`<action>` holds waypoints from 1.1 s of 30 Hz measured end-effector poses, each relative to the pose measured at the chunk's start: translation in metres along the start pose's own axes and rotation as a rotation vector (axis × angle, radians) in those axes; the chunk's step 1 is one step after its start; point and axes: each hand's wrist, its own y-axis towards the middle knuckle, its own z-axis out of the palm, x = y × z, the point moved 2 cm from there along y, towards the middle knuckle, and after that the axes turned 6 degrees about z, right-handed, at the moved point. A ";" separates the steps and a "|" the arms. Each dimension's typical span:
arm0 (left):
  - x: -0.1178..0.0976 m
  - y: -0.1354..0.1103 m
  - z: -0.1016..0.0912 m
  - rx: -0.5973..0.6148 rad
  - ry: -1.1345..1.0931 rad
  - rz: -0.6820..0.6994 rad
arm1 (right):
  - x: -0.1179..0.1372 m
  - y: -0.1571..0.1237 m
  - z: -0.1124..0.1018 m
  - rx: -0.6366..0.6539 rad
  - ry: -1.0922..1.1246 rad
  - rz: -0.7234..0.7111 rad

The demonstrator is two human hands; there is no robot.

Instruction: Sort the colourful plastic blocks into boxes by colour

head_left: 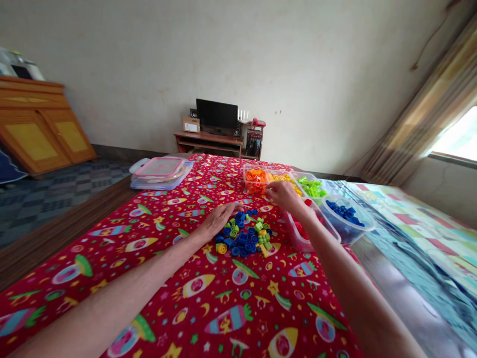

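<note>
A mixed pile of blue, green and yellow toy bricks (244, 242) lies on the red patterned cloth, with small blue wheel-like pieces among them. My left hand (220, 219) rests at the pile's left edge, its fingers stretched out toward the bricks. Over the near side of the boxes, my right hand (286, 196) is closed with fingertips together, close to the orange bricks (256, 175); whatever it pinches, if anything, is hidden. Under my right wrist stands a clear box (303, 243) of red bricks, partly covered by the arm.
Behind my right hand are yellow bricks (281, 177) and lime green bricks (312, 187) in clear boxes. A round tub (367, 221) of blue bricks stands at the table's right edge. Stacked lids (160, 169) lie far left. A patterned bed (428, 214) is on the right.
</note>
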 end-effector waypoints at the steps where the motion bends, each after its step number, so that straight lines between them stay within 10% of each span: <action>1: 0.001 0.000 0.000 0.005 0.009 0.003 | 0.009 -0.007 0.010 0.052 -0.018 -0.050; 11: 0.003 0.001 -0.006 -0.032 0.249 0.070 | 0.039 -0.032 0.055 0.257 -0.257 -0.188; 19: 0.009 0.003 -0.006 -0.024 0.241 0.053 | 0.031 -0.030 0.061 0.055 -0.172 -0.225; 33: 0.011 0.003 -0.006 -0.011 0.173 0.025 | 0.036 -0.027 0.048 0.116 -0.123 -0.187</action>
